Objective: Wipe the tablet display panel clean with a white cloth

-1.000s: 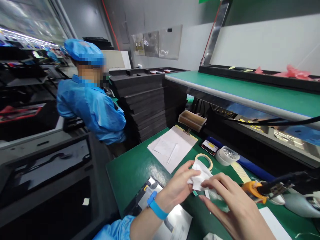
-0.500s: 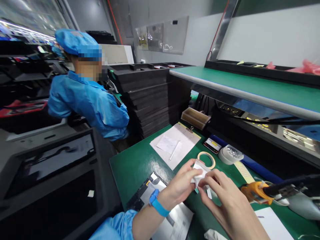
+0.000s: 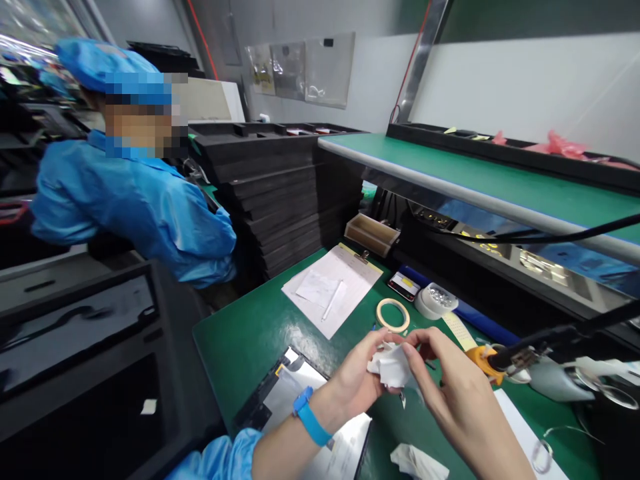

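Note:
A crumpled white tissue (image 3: 391,365) is held over the bench by my left hand (image 3: 355,380), its fingers curled around the left side and underneath. My right hand (image 3: 450,387) pinches the tissue's right edge between thumb and forefinger. A small dark and light piece pokes out below the tissue; I cannot make out what it is. Beneath my left forearm lies a flat display panel (image 3: 293,383) with a silver-white back and dark border. A second crumpled white tissue (image 3: 419,462) rests on the green bench, below my right hand.
A masking tape roll (image 3: 393,315), a clipboard (image 3: 325,320) with papers and pen, and a white cup (image 3: 435,301) of small metal parts stand beyond my hands. Foam trays (image 3: 165,313) lie left. A co-worker (image 3: 135,187) in blue sits behind them. An orange-tipped tool (image 3: 485,363) is right.
The tissue, flatter and folded earlier, is now bunched up between my hands. The view has swung a little to the right, so the bench things appear further left.

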Demonstrator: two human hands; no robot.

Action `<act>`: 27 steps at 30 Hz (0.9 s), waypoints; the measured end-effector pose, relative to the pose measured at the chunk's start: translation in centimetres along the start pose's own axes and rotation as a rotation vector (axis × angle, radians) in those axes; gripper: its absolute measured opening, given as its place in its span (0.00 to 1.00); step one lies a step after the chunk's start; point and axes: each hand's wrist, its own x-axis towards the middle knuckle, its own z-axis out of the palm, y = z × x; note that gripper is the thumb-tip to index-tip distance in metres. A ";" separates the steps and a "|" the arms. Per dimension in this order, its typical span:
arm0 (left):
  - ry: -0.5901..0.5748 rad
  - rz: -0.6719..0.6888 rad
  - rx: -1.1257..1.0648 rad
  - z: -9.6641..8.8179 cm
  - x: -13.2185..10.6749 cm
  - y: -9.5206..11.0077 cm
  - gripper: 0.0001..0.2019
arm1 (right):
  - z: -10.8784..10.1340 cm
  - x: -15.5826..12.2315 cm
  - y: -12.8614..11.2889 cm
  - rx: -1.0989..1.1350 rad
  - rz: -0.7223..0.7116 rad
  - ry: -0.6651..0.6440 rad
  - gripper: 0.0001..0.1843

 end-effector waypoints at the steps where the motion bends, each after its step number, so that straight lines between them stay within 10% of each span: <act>1: 0.000 -0.007 -0.008 0.1 -0.1 -0.1 0.32 | -0.1 0.0 -0.1 0.010 0.018 0.016 0.09; 6: -0.022 0.011 -0.033 0.5 -0.6 -0.5 0.46 | -0.3 0.0 0.0 0.064 0.132 0.038 0.15; 27: -0.096 0.182 0.094 -0.2 -0.7 -0.5 0.39 | -1.0 0.4 -0.1 0.171 0.170 0.079 0.17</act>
